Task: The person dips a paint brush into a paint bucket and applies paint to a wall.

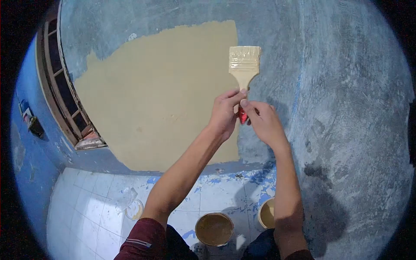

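Observation:
A wide paintbrush (pixel 244 65), coated in cream paint, is held upright with its bristles pointing up. My left hand (pixel 226 110) grips the upper part of its handle. Just below, my right hand (pixel 262 119) closes around the lower handle, whose red end shows between the two hands. Behind the brush is the wall, where a large cream painted patch (pixel 164 95) borders bare blue-grey surface (pixel 277 39). The brush head overlaps the patch's right edge in this view.
A bucket of brownish paint (pixel 214 229) stands on the tiled floor between my legs. Another paint bucket (pixel 266 213) is partly behind my right forearm. A round lid (pixel 134 209) lies left. A barred window (pixel 60 82) is at the left.

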### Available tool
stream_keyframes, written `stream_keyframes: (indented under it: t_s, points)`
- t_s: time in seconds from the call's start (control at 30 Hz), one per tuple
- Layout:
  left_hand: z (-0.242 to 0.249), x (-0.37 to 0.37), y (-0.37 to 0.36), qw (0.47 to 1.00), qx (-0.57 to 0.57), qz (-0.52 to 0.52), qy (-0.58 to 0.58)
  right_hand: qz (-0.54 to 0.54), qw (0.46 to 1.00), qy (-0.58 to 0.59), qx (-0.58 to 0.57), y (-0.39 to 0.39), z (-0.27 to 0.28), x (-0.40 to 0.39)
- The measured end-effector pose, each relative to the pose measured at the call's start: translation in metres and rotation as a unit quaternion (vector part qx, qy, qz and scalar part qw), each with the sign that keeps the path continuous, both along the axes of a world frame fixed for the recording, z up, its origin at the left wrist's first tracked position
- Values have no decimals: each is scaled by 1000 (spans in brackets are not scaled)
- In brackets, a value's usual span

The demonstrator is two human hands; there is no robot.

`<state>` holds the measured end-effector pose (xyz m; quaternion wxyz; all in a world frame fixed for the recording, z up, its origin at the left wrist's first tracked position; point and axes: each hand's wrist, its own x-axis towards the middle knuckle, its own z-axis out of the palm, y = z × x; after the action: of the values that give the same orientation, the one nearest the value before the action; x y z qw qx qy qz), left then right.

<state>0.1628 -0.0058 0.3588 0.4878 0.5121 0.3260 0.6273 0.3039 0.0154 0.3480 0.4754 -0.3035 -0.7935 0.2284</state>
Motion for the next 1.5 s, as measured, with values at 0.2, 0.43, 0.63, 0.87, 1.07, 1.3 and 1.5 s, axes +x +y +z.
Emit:
stream_keyframes:
  t_s: [0.2,0.43,0.63,0.87,1.07,1.3,1.5]
  points:
    - [-13,15,20,999,-12,-33,3,89,967,197,-134,26,-20,-13]
    - [-75,-1,-38,975,-63,128,172,51,948,279,-146,43,-42,-25]
    - [-160,-3,-137,937,-149,-37,313,70,946,265,-174,66,-67,-31]
    - [-190,10,-148,944,-155,-111,269,87,943,278,-158,73,-44,-34]
    - [-229,30,-134,946,-200,-158,199,23,963,261,-60,100,21,-38]
    - [-246,43,-142,937,-206,-200,199,-37,967,251,-29,137,74,-36]
    - [-260,49,-138,936,-226,-176,207,-55,959,276,-26,144,84,-53]
